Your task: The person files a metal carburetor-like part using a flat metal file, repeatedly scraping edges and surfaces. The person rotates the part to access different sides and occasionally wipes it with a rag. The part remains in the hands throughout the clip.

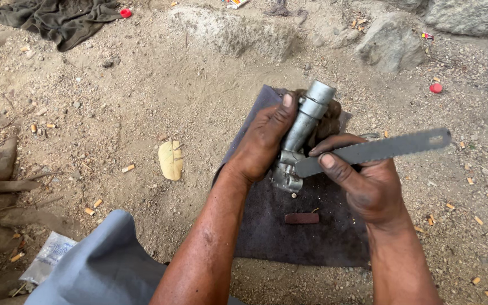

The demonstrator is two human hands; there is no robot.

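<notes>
Left hand (264,141) wraps tight around the grey metal pipe fitting (303,133) mid-frame, bracing it over the dark cloth (289,237) so the right hand (368,186), pinching a hacksaw blade (377,149), can bear against it.

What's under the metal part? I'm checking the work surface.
A dark cloth on sandy ground, with a small red block. The left hand hides the cloth beneath it.

Yellow leaf (170,160), red caps (436,87), grey rag (63,20).
</notes>
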